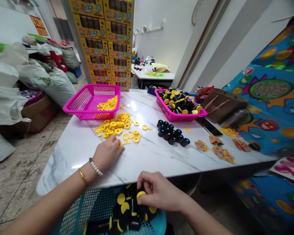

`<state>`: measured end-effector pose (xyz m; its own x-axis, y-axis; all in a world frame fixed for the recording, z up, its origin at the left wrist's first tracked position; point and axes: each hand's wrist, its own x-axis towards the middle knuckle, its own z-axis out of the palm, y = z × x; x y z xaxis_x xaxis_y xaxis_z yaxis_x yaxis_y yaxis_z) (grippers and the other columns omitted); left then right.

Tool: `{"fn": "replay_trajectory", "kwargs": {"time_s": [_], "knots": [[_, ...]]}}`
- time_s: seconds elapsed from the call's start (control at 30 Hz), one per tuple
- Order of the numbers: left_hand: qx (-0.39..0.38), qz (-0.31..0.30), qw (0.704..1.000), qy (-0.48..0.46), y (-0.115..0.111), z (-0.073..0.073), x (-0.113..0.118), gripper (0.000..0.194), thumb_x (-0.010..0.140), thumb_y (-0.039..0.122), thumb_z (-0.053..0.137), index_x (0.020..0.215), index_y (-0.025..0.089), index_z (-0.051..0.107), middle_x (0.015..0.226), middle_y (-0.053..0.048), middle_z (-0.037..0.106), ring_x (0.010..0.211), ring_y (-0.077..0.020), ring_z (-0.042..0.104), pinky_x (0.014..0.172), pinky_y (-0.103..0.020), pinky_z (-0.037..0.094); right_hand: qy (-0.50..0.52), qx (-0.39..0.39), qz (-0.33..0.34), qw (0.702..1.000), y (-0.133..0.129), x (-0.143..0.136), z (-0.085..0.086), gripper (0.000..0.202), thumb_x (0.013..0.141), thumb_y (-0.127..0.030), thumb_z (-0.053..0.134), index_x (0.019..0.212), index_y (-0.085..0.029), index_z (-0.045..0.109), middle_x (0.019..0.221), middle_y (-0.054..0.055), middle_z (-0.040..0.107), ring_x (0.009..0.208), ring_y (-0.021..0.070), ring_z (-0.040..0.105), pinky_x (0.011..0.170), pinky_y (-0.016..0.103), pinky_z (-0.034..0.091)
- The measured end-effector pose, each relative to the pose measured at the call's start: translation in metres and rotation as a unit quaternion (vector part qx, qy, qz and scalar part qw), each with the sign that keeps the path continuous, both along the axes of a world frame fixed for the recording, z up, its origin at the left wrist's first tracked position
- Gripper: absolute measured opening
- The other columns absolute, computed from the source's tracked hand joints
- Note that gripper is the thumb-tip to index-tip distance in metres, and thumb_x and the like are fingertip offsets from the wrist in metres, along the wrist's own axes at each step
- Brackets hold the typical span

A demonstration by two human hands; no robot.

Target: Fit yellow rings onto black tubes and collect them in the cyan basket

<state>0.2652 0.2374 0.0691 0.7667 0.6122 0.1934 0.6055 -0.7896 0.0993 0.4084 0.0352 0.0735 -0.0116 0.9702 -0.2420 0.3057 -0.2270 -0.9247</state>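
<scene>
My left hand rests on the table at the near edge of a pile of yellow plastic rings with small tabs. Its fingers are curled down on a yellow ring, mostly covered by the fingertips. Over a teal basket at the table's front edge, my right hand is closed on a small black cylinder with a yellow end. More black cylinders with yellow ends lie jumbled in this basket. Upright black cylinders with blue or pink dots stand grouped on the table.
A pink basket at the back left holds yellow rings. Another pink basket is heaped with black-and-yellow cylinders. Small printed packets and a dark phone-like slab lie at right. Yellow boxes are stacked behind the table.
</scene>
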Motion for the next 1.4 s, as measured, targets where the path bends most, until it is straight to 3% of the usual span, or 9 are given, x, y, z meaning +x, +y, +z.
{"fn": "replay_trajectory", "kwargs": {"time_s": [0.17,0.27,0.37,0.5,0.67,0.8,0.93,1.07,1.4], "knots": [[0.006,-0.088,0.99,-0.112,-0.045,0.017,0.021,0.026,0.09,0.03,0.05,0.112,0.016,0.054,0.105,-0.012,0.059,0.089,-0.0231,0.059,0.071,-0.034,0.049,0.023,0.101,-0.18,0.978,0.004,0.02,0.006,0.026,0.078,-0.034,0.068,0.1,-0.022,0.059,0.068,-0.005,0.051,0.055,0.0088,0.049,0.046,0.018,0.037],[-0.071,-0.204,0.963,-0.163,-0.067,0.024,0.052,0.034,0.088,0.036,0.055,0.116,0.018,0.05,0.103,-0.009,0.06,0.087,-0.0201,0.059,0.073,-0.031,0.049,0.113,0.128,-0.267,0.948,0.013,0.042,0.006,0.036,0.077,-0.041,0.068,0.104,-0.022,0.054,0.081,-0.001,0.055,0.061,0.0125,0.057,0.042,0.02,0.042],[-0.177,-0.277,0.928,-0.177,-0.063,0.02,0.091,0.051,0.079,0.051,0.063,0.115,0.018,0.05,0.093,-0.005,0.061,0.078,-0.0181,0.059,0.069,-0.03,0.048,0.126,0.12,-0.311,0.934,0.014,0.063,-0.001,0.029,0.076,-0.042,0.069,0.088,-0.018,0.057,0.063,-0.003,0.055,0.045,0.0091,0.049,0.04,0.02,0.041],[-0.214,-0.168,0.938,-0.216,-0.034,0.004,0.146,0.063,0.068,0.066,0.064,0.105,0.016,0.055,0.081,-0.002,0.06,0.072,-0.0182,0.057,0.065,-0.031,0.045,0.06,0.1,-0.37,0.922,0.003,0.083,-0.017,0.029,0.075,-0.04,0.07,0.092,-0.017,0.062,0.055,-0.003,0.058,0.041,0.0083,0.047,0.041,0.02,0.037],[-0.207,-0.096,0.955,-0.191,-0.015,-0.013,0.193,0.04,0.071,0.046,0.07,0.096,0.017,0.06,0.091,-0.006,0.06,0.082,-0.0201,0.057,0.069,-0.031,0.044,0.038,0.114,-0.349,0.929,-0.004,0.086,-0.027,0.024,0.074,-0.037,0.07,0.089,-0.017,0.069,0.067,0.0,0.06,0.05,0.0096,0.05,0.046,0.022,0.042],[-0.211,-0.096,0.955,-0.187,-0.019,-0.015,0.174,0.024,0.073,0.035,0.067,0.088,0.017,0.063,0.092,-0.006,0.06,0.083,-0.0196,0.056,0.072,-0.031,0.044,0.087,0.112,-0.366,0.92,-0.005,0.087,-0.022,0.036,0.069,-0.035,0.076,0.1,-0.018,0.067,0.07,-0.001,0.058,0.05,0.0096,0.051,0.044,0.022,0.042],[-0.239,-0.135,0.948,-0.161,-0.034,-0.014,0.112,0.02,0.071,0.027,0.068,0.087,0.018,0.062,0.08,-0.003,0.062,0.073,-0.017,0.055,0.067,-0.03,0.043,0.129,0.091,-0.395,0.905,-0.002,0.09,-0.019,0.032,0.064,-0.035,0.08,0.084,-0.016,0.065,0.057,-0.001,0.06,0.044,0.0089,0.049,0.041,0.02,0.04],[-0.255,-0.158,0.937,-0.18,-0.05,-0.014,0.067,0.027,0.076,0.027,0.066,0.101,0.02,0.063,0.087,-0.003,0.062,0.074,-0.0151,0.055,0.068,-0.028,0.044,0.163,0.058,-0.331,0.928,0.017,0.078,-0.014,0.031,0.062,-0.038,0.08,0.077,-0.015,0.066,0.052,-0.002,0.058,0.039,0.0074,0.045,0.035,0.018,0.034],[-0.267,-0.16,0.934,-0.176,-0.047,-0.02,0.064,0.016,0.077,0.035,0.068,0.088,0.023,0.07,0.07,0.0,0.055,0.067,-0.0136,0.051,0.063,-0.025,0.038,0.052,0.059,-0.277,0.958,0.055,0.057,-0.004,0.031,0.066,-0.042,0.076,0.067,-0.016,0.061,0.055,0.001,0.063,0.04,0.0085,0.049,0.037,0.019,0.037]]}}
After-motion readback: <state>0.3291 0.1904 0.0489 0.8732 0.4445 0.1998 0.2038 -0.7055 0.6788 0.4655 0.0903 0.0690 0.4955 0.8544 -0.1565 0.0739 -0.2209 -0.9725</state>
